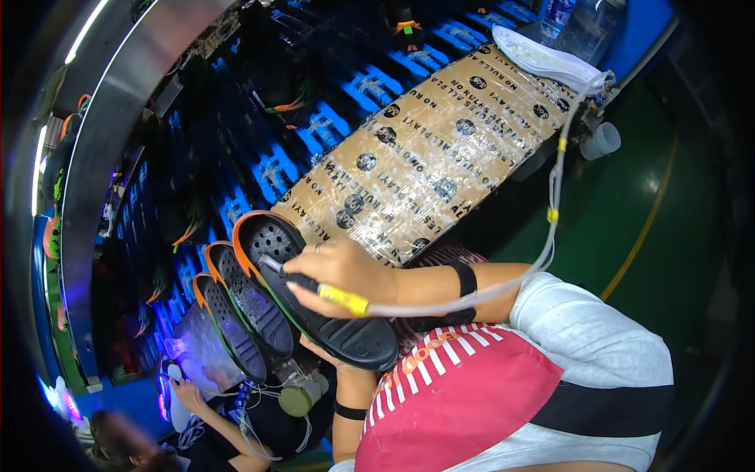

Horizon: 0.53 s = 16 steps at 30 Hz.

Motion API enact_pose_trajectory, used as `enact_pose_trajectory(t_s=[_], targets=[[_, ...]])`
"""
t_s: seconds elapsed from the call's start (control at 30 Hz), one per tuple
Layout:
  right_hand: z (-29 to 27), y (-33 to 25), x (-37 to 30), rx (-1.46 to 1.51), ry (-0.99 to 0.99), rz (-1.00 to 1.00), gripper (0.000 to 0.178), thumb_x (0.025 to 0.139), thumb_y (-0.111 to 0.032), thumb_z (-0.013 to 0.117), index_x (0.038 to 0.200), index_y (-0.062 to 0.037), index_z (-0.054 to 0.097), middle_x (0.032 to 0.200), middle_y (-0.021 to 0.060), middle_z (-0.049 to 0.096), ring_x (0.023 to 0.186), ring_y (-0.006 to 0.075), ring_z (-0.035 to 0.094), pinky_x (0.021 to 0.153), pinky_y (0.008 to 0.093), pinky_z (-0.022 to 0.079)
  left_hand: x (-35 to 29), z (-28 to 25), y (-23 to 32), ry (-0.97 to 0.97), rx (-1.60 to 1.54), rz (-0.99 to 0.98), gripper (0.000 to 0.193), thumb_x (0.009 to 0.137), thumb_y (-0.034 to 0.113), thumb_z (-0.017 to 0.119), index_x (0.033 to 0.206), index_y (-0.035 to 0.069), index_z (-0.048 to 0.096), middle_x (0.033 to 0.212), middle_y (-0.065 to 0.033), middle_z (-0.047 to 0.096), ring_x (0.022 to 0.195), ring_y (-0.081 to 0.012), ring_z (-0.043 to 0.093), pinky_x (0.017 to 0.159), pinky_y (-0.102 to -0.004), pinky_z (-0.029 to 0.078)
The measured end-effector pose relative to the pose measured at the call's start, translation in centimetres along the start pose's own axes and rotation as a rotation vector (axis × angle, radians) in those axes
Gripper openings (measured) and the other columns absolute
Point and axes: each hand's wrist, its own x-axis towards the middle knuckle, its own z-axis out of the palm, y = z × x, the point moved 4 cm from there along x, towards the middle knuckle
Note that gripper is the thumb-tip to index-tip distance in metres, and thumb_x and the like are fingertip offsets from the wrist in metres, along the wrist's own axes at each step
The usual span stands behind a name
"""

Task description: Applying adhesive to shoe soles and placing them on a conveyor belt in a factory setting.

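Observation:
A black shoe sole (334, 315) with an orange rim at one end is tilted in front of me. My left hand (346, 366) grips it from below at its near edge, with most of the fingers hidden underneath. My right hand (346, 263) is closed around a hose-fed brush (303, 282) that has a dark grip and a yellow band. Its tip meets the inner face of the sole, near the holes at the orange end. Two similar soles, a nearer one (255, 303) and a farther one (228, 326), lie side by side just to the left.
A board wrapped in printed brown tape (425, 157) extends beyond my hands. A clear hose (554, 197) loops over my right arm. At the far right are a white tray-like piece (543, 63), a bottle (557, 17) and a cup (602, 140). Another person's hand (187, 393) works at lower left.

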Motion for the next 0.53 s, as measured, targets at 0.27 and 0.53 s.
enact_pose_trajectory(t_s=[0.27,0.53], targets=[[0.7,-1.7,-0.4,0.391,-0.198,-0.015,0.015,0.069,-0.016,0.064,0.074,-0.0026,0.061,0.069,0.0141,0.059,0.065,0.0313,0.060,0.060,0.0385,0.048,0.6,4.3,1.4,0.360,1.662,0.475,0.066,0.088,0.051,0.033,0.141,0.012,0.024,0.140,-0.0059,0.030,0.126,-0.0219,0.031,0.106,-0.0366,0.022],[-0.4,-1.4,0.9,-0.060,-0.023,-0.038,0.015,0.068,-0.016,0.066,0.073,-0.0057,0.056,0.066,0.0100,0.055,0.064,0.0277,0.058,0.057,0.0381,0.046,-1.7,8.0,1.5,0.288,1.890,0.401,0.056,0.095,0.042,0.030,0.139,0.007,0.027,0.135,-0.0078,0.037,0.122,-0.0204,0.037,0.104,-0.0372,0.026]])
